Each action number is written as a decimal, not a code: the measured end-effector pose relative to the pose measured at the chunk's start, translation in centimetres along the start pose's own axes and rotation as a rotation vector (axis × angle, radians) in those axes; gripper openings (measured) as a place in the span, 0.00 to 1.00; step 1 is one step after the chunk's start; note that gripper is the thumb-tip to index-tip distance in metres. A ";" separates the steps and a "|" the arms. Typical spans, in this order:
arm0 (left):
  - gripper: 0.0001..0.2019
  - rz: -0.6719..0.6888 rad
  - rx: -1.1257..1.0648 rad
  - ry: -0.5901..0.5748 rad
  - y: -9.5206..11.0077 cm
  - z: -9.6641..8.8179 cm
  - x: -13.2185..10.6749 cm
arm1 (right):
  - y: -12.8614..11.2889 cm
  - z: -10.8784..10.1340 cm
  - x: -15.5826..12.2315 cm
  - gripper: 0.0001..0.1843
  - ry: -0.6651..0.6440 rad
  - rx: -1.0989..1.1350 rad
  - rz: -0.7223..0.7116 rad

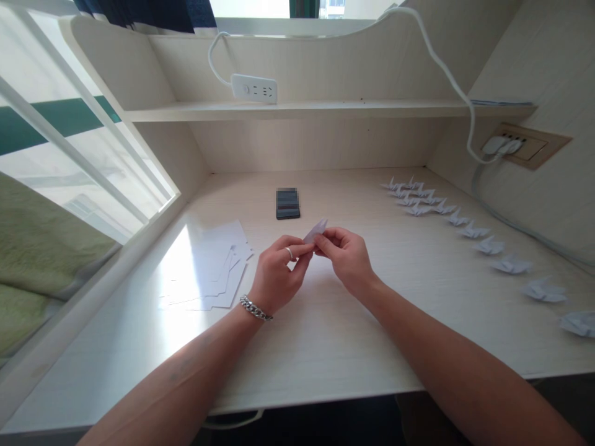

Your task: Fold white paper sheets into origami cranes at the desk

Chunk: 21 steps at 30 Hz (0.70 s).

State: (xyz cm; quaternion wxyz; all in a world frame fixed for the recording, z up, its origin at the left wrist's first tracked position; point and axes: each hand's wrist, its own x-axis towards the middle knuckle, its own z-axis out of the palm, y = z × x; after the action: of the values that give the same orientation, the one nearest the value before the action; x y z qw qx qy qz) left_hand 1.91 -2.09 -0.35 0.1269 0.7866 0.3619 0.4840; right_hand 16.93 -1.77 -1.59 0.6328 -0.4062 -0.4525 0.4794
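Above the middle of the desk, a small piece of folded white paper is pinched between both hands, its pointed end facing away from me. My left hand, with a ring on one finger, grips the paper's near left side. On the right side my right hand holds it between thumb and fingers. The fingers cover the paper's lower part. Several finished white paper cranes stand in rows along the desk's right side. Left of my hands lies a loose stack of white paper sheets.
A dark phone lies beyond my hands on the pale desk. On the shelf rests a white power strip. A white cable hangs down to a wall socket at right. White bars border the left side.
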 end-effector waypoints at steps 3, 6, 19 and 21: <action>0.06 -0.088 -0.020 0.068 -0.1 -0.2 0.1 | -0.1 0.1 0.0 0.15 -0.034 0.024 -0.002; 0.10 -0.152 -0.014 0.108 -0.3 -0.4 0.2 | -0.3 0.1 -0.1 0.13 -0.067 0.047 -0.012; 0.08 -0.079 0.026 0.088 0.1 -0.5 0.3 | -0.1 0.2 -0.3 0.13 -0.063 0.015 -0.066; 0.07 -0.079 0.028 0.092 0.0 -0.5 0.2 | -0.1 0.2 -0.4 0.13 -0.056 -0.011 -0.060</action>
State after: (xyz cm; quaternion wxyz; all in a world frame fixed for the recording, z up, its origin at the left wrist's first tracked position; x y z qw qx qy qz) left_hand 1.60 -2.01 0.04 0.1183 0.7502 0.4049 0.5092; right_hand 16.70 -2.14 -1.48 0.6318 -0.3824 -0.4847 0.4688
